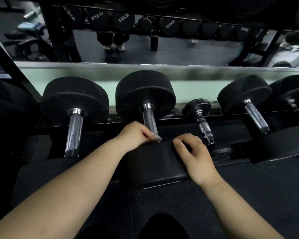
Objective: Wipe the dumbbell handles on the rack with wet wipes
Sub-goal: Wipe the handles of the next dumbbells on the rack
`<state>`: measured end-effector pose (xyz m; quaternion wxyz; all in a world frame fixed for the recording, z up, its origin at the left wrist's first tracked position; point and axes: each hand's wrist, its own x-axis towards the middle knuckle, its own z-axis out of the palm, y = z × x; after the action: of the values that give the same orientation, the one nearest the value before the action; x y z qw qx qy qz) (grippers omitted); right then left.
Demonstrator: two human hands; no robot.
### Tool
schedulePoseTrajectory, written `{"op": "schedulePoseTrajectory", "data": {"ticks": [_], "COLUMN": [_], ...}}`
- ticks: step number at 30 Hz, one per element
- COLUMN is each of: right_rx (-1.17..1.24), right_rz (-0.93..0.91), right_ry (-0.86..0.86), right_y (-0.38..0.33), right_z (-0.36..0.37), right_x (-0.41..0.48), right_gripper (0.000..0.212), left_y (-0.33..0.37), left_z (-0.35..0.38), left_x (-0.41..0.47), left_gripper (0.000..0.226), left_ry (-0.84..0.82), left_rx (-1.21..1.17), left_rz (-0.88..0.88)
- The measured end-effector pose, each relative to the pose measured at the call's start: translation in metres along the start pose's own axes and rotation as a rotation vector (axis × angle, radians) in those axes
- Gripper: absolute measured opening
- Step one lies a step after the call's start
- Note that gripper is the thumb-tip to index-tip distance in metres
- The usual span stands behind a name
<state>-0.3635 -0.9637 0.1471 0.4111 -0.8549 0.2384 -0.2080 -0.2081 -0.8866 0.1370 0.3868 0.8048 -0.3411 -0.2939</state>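
Observation:
Several black dumbbells lie side by side on a low rack [179, 120]. The middle dumbbell has a chrome handle [149, 118] between a far head [145, 90] and a near head [154, 163]. My left hand [136, 135] is closed around the near end of that handle, with a small pale wet wipe [157, 138] showing under the fingers. My right hand [195, 156] rests with its fingers spread on top of the near head. A second large dumbbell's handle [74, 131] lies to the left. A small dumbbell's handle [204, 128] lies just right of my right hand.
Two more large dumbbells [256, 116] sit at the right. A mirror [162, 49] behind the rack reflects the rack, weight labels and a person's legs. Dark rubber floor [248, 204] lies below the rack.

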Motion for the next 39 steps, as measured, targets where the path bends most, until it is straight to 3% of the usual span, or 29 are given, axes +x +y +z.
{"op": "schedulePoseTrajectory", "data": {"ticks": [4,8,15,18,23,25,28,31,33,36,39], "right_rx": [0.004,0.051,0.041,0.025,0.045,0.031,0.027,0.030,0.026,0.012,0.007], "right_rz": [-0.012,-0.017,-0.037,-0.029,-0.027,-0.029,-0.030,-0.038,-0.041,-0.042,-0.021], "right_ry": [0.003,0.034,0.046,0.046,0.053,0.054,0.052,0.053,0.060,0.061,0.040], "right_y": [0.003,0.005,0.007,0.007,0.006,0.006,0.006,0.008,0.008,0.007,0.006], "right_z": [0.001,0.002,0.003,0.003,0.003,0.003,0.003,0.003,0.003,0.003,0.002], "right_x": [0.000,0.000,0.001,0.000,0.000,0.000,0.000,0.000,0.000,0.000,0.000], "right_gripper": [0.013,0.016,0.021,0.021,0.016,0.017,0.017,0.021,0.020,0.017,0.011], "left_y": [0.008,0.007,-0.003,-0.006,-0.003,-0.004,-0.005,-0.005,-0.005,-0.012,-0.011], "left_z": [-0.008,-0.012,-0.007,-0.002,0.001,-0.002,-0.011,-0.018,-0.018,-0.013,-0.020], "left_x": [0.016,0.030,0.014,0.011,0.013,0.019,0.026,0.031,0.029,0.025,0.018], "left_gripper": [0.020,0.019,0.018,0.007,0.027,0.022,0.006,0.025,0.023,0.039,0.027], "left_ry": [0.183,0.236,-0.025,-0.038,0.001,0.014,0.062,0.144,0.105,-0.038,-0.256], "left_rx": [0.080,0.028,0.046,-0.145,-0.359,-0.444,-0.794,-1.026,-0.997,-0.775,-0.636], "left_rz": [0.023,0.026,0.025,-0.037,-0.259,-0.313,-0.356,-0.382,-0.391,-0.431,-0.472]}}
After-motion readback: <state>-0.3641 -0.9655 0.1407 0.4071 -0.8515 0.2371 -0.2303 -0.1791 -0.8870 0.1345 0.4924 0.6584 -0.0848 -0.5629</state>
